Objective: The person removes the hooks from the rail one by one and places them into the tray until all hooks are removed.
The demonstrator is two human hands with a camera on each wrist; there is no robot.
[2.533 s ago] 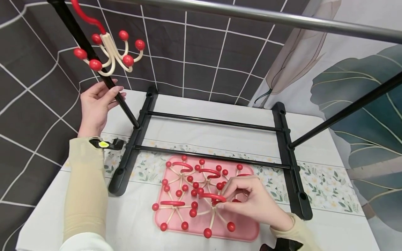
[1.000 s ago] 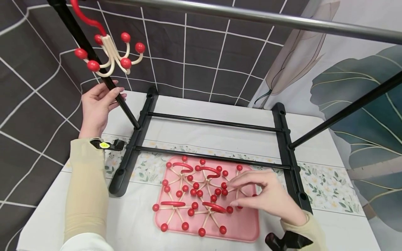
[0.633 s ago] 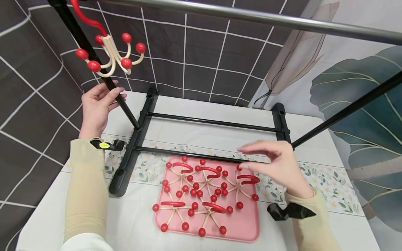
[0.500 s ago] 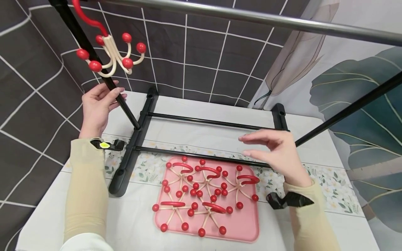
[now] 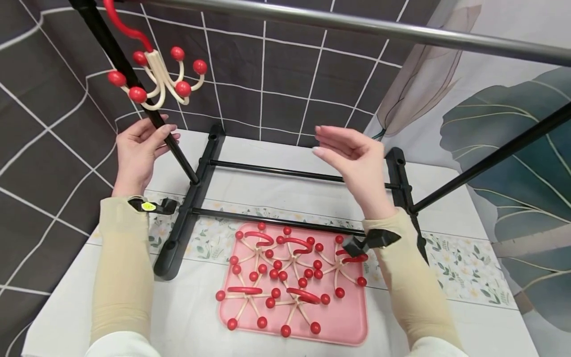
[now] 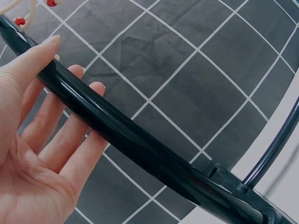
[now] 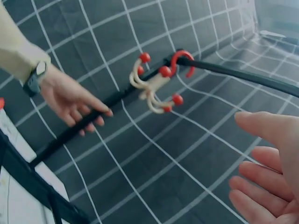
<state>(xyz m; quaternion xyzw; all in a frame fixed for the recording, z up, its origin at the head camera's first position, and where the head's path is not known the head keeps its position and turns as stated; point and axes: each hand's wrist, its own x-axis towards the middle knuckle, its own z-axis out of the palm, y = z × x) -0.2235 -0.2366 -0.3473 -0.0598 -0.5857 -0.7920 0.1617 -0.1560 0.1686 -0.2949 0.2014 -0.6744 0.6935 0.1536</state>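
My left hand [image 5: 136,153] holds the black upright pole [image 5: 178,158] of a rack, thumb in front and fingers behind it, as the left wrist view [image 6: 51,154] confirms. Above it a multi-prong hanger [image 5: 159,74] with cream prongs and red ball tips hangs by its red hook [image 7: 183,56] from the rack's top rail [image 5: 285,11]. My right hand [image 5: 357,158] is raised over the rack's base with nothing in it, thumb apart from the lightly bent fingers. Several more such hangers [image 5: 298,296] lie on a pink tray [image 5: 341,322], balls spread and red hooks upward.
The rack's black feet [image 5: 183,228] stand on the white table [image 5: 187,312], joined by two low crossbars [image 5: 276,171]. A second slanted pole [image 5: 482,163] rises at the right. A dark checked cloth [image 5: 294,74] hangs behind, a leaf-patterned curtain [image 5: 513,144] to the right.
My right hand has let go of the front-right hanger on the tray, which has shifted slightly, and has risen up and away over the rack base. My left hand stays on the pole.
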